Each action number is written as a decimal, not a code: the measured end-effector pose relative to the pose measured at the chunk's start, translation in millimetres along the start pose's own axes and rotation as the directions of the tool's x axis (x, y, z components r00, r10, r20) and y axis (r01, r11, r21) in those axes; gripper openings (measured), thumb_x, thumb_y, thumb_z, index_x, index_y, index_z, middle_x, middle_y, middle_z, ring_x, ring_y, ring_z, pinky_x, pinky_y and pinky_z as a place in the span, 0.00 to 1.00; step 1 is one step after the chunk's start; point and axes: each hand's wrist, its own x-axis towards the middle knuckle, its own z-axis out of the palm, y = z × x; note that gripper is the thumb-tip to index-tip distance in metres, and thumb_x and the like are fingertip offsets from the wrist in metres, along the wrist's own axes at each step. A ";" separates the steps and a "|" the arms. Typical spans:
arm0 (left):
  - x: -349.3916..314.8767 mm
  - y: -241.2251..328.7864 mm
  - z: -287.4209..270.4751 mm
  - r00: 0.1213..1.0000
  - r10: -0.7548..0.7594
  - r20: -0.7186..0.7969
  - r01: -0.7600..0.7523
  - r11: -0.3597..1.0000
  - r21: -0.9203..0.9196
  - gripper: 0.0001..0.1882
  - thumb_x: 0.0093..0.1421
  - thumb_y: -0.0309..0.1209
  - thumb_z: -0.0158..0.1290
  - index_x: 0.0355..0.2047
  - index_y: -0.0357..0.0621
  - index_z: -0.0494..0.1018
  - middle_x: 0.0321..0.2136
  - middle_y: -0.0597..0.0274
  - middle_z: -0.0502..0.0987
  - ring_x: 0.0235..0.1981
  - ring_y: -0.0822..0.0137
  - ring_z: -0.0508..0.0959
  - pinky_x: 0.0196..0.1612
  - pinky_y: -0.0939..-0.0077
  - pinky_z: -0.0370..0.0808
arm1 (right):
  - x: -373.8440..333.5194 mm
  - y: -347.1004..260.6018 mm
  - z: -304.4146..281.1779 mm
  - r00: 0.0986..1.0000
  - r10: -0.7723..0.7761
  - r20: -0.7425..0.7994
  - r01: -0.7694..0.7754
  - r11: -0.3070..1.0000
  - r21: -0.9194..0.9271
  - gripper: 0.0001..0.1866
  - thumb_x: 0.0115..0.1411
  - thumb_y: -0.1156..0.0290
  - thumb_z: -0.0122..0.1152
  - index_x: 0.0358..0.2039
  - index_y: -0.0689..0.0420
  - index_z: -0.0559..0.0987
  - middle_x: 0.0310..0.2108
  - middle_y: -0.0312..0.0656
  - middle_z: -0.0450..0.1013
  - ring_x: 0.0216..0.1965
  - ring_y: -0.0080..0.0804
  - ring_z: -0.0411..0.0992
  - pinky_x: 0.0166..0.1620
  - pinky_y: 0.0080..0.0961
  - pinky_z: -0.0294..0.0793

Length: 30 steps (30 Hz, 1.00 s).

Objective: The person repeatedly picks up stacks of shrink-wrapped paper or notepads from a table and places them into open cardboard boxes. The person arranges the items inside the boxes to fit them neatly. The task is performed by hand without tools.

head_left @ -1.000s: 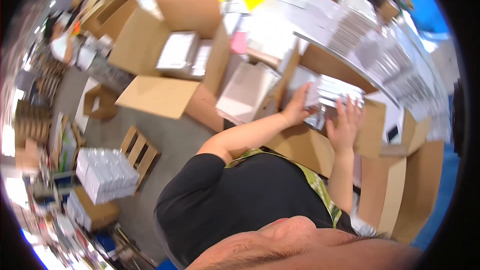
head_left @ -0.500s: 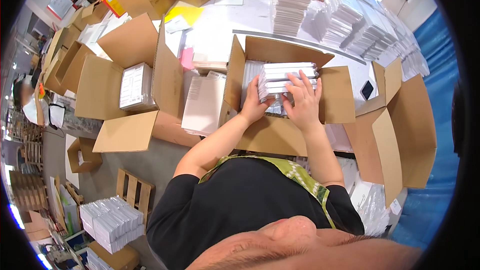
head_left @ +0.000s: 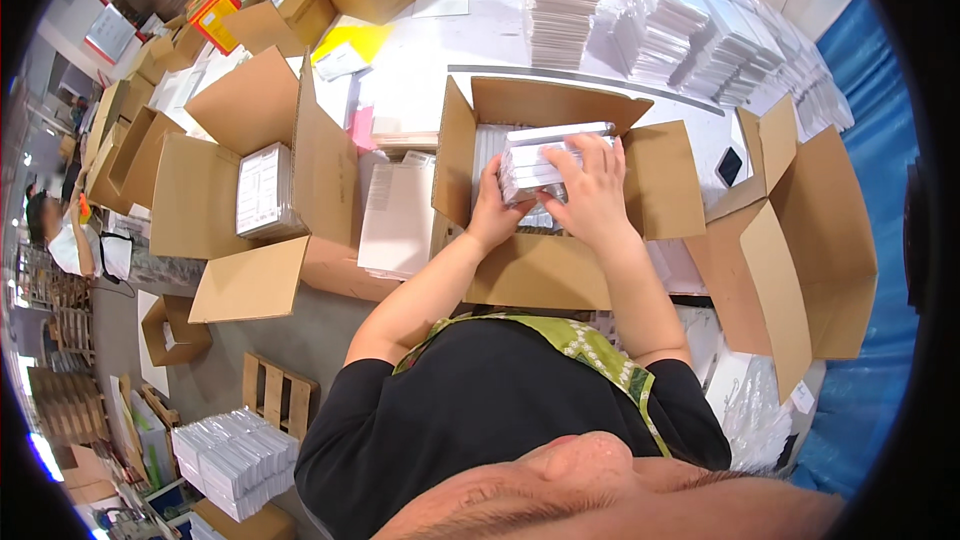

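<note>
Between my two hands is a stack of flat white packs [head_left: 540, 158], held over an open cardboard box [head_left: 540, 275]. My left hand [head_left: 492, 208] grips the stack's left side, low down near the corner. Across its near right side lies my right hand [head_left: 590, 180], fingers bent over the top edge and thumb below. More white packs in clear wrap [head_left: 488, 145] stand inside the box at its left. What is under the stack is mostly hidden by it and by my hands.
Left of the box lie white flat boards [head_left: 395, 215], and beyond them an open carton [head_left: 330, 165] with wrapped packs inside. Tall stacks of white packs [head_left: 562, 10] stand at the back. A phone [head_left: 729, 166] and another open carton [head_left: 820, 240] are at the right.
The stack has tilted and turned slightly in my hands, its left end now showing more. My hands stay on it. The whole view has shifted a little.
</note>
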 end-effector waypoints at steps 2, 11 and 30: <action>6.0 19.3 -5.5 1.000 -0.029 -0.012 0.029 0.999 -0.038 0.50 0.45 0.24 0.68 0.62 0.37 0.46 0.55 0.49 0.63 0.55 0.56 0.68 0.57 0.65 0.68 | 6.6 5.4 -6.4 0.997 -0.066 0.033 0.066 0.998 -0.006 0.30 0.44 0.64 0.72 0.49 0.50 0.73 0.56 0.43 0.65 0.64 0.48 0.56 0.64 0.61 0.45; 15.7 14.1 -14.7 0.973 -0.226 0.052 0.231 0.922 -0.310 0.37 0.45 0.24 0.69 0.51 0.38 0.59 0.47 0.57 0.72 0.49 0.67 0.71 0.53 0.71 0.70 | -5.3 149.8 77.7 0.619 0.784 0.048 -0.385 0.250 0.889 0.16 0.61 0.65 0.59 0.43 0.60 0.67 0.47 0.46 0.70 0.49 0.33 0.68 0.53 0.28 0.66; 39.9 81.0 -52.8 0.919 -0.321 0.229 0.331 0.314 -0.890 0.40 0.56 0.43 0.59 0.63 0.37 0.56 0.58 0.49 0.66 0.58 0.52 0.68 0.59 0.55 0.67 | -51.6 192.4 223.4 0.570 0.276 0.774 -0.781 0.474 0.406 0.21 0.62 0.61 0.56 0.50 0.62 0.70 0.40 0.50 0.76 0.43 0.38 0.74 0.48 0.34 0.70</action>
